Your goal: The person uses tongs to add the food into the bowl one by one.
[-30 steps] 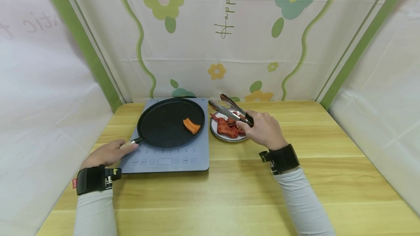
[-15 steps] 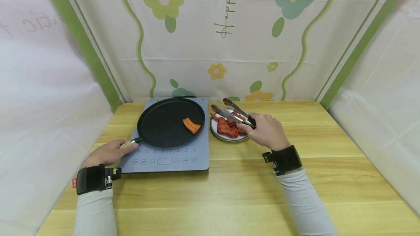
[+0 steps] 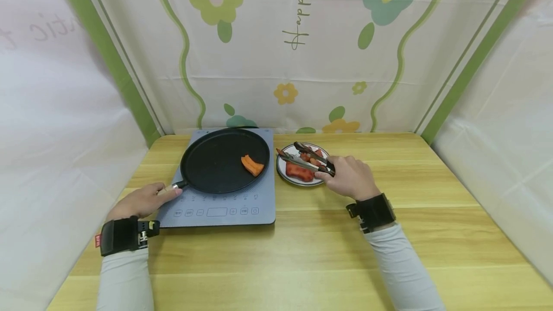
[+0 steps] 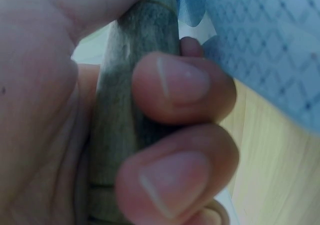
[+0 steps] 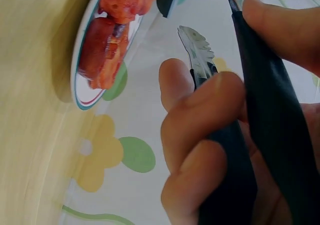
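My left hand (image 3: 144, 200) grips the wooden handle (image 4: 125, 85) of a flat black frying pan (image 3: 216, 162), its fingers curled round it in the left wrist view. Near the pan's right side lies an orange piece of food (image 3: 252, 165). With my right hand (image 3: 352, 176) I hold metal tongs (image 3: 302, 161) by their black grips (image 5: 270, 100). The tong arms are spread apart over a white, dark-rimmed plate (image 3: 282, 176). On that plate are reddish pieces of food (image 3: 299, 172), one shaped like a chicken wing; the tongs partly cover them.
Beneath the pan is a grey induction cooktop (image 3: 242, 220) with a row of touch buttons along its front. The plate stands right of it on the wooden table (image 3: 319, 258). Floral cloth (image 3: 259, 61) hangs behind and along both sides.
My right hand has lowered the tongs toward the plate, and their tips now lie over the food. The left hand and the pan have stayed in place.
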`<move>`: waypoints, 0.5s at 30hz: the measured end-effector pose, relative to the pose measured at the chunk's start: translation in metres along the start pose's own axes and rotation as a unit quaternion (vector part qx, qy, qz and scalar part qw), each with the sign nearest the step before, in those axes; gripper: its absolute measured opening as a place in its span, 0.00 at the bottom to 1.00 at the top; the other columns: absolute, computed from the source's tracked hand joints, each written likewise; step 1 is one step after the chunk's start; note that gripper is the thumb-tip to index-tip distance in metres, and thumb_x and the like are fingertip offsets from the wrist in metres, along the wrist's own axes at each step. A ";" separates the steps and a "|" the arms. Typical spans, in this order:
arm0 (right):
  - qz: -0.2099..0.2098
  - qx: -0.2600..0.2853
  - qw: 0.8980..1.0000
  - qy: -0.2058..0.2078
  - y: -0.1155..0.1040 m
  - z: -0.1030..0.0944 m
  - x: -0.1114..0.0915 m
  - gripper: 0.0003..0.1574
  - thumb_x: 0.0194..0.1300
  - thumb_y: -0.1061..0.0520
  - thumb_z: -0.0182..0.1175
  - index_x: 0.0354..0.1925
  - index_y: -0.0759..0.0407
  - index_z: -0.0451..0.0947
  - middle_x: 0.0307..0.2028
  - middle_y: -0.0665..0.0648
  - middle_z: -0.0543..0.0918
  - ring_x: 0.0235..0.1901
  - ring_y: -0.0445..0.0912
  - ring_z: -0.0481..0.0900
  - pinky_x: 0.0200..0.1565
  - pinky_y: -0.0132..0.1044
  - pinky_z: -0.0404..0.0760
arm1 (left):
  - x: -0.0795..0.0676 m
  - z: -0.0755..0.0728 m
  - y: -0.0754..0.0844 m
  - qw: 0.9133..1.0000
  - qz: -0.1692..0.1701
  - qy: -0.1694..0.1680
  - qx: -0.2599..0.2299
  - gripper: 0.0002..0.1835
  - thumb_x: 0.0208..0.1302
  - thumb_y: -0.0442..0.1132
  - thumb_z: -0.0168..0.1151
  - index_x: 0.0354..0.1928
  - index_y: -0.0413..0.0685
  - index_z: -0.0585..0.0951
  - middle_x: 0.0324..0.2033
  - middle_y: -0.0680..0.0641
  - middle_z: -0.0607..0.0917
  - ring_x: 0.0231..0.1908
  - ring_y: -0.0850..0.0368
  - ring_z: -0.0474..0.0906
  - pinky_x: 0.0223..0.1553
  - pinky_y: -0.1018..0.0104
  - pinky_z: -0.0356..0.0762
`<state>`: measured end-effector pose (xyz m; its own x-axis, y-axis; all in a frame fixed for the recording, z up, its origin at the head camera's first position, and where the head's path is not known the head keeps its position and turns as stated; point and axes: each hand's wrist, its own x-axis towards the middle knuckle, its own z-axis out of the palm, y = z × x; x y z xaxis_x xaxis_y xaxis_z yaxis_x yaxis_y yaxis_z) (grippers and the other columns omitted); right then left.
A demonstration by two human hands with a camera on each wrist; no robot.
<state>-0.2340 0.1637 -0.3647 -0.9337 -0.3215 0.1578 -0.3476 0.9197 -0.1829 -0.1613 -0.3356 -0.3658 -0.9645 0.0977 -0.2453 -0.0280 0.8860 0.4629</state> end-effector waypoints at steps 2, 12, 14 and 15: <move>0.002 -0.009 1.000 -0.006 0.001 0.002 0.000 0.40 0.60 0.25 0.53 0.55 0.52 0.74 0.30 0.51 0.76 0.29 0.47 0.74 0.26 0.42 0.68 | 0.000 -0.001 0.000 1.000 -0.001 0.000 0.009 0.30 0.68 0.66 0.45 0.38 0.42 0.71 0.30 0.46 0.71 0.32 0.50 0.69 0.31 0.59 0.64; 0.009 -0.008 1.000 -0.024 0.003 0.008 0.000 0.35 0.59 0.29 0.57 0.52 0.52 0.76 0.27 0.51 0.75 0.24 0.47 0.72 0.24 0.42 0.66 | 0.002 -0.001 -0.002 1.000 0.000 -0.002 0.019 0.30 0.68 0.66 0.44 0.40 0.43 0.72 0.35 0.46 0.74 0.36 0.49 0.70 0.35 0.57 0.66; 0.010 -0.008 1.000 -0.027 0.003 0.008 -0.001 0.35 0.59 0.30 0.57 0.53 0.51 0.76 0.27 0.51 0.75 0.24 0.47 0.71 0.24 0.42 0.66 | 0.001 -0.001 -0.001 1.000 -0.002 -0.002 0.019 0.30 0.68 0.66 0.44 0.40 0.42 0.72 0.35 0.46 0.74 0.36 0.49 0.70 0.36 0.57 0.66; 0.010 -0.008 0.999 -0.029 0.003 0.009 -0.001 0.35 0.59 0.30 0.58 0.54 0.51 0.76 0.27 0.51 0.74 0.24 0.47 0.71 0.24 0.42 0.66 | 0.001 -0.001 -0.001 1.000 -0.003 -0.001 0.019 0.30 0.68 0.66 0.44 0.40 0.42 0.72 0.35 0.46 0.74 0.36 0.49 0.70 0.36 0.57 0.66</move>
<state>-0.2348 0.1644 -0.3736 -0.9440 -0.3155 0.0970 -0.3281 0.9292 -0.1703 -0.1629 -0.3370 -0.3661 -0.9636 0.0943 -0.2502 -0.0228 0.9033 0.4283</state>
